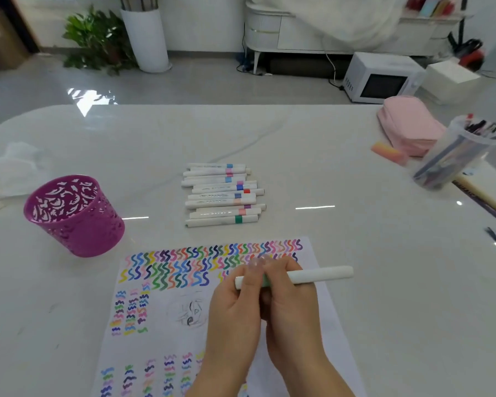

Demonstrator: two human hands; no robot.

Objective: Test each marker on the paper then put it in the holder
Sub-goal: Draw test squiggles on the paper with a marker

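Observation:
Both hands grip one white marker (321,274) with a green band, held level above the paper (161,313). My left hand (235,305) pinches its left end, where the cap is; my right hand (291,299) wraps the barrel. The paper is covered with rows of coloured squiggles. A pile of several white markers (222,194) with coloured bands lies on the table beyond the paper. The purple cut-out holder (75,216) stands at the left, with no markers visible in it.
A clear cup of pens (453,156), a pink pouch (410,127) and an orange eraser (388,152) sit at the right of the white table (355,224). Crumpled tissue (9,164) lies far left. A microwave (381,78) sits on the floor beyond.

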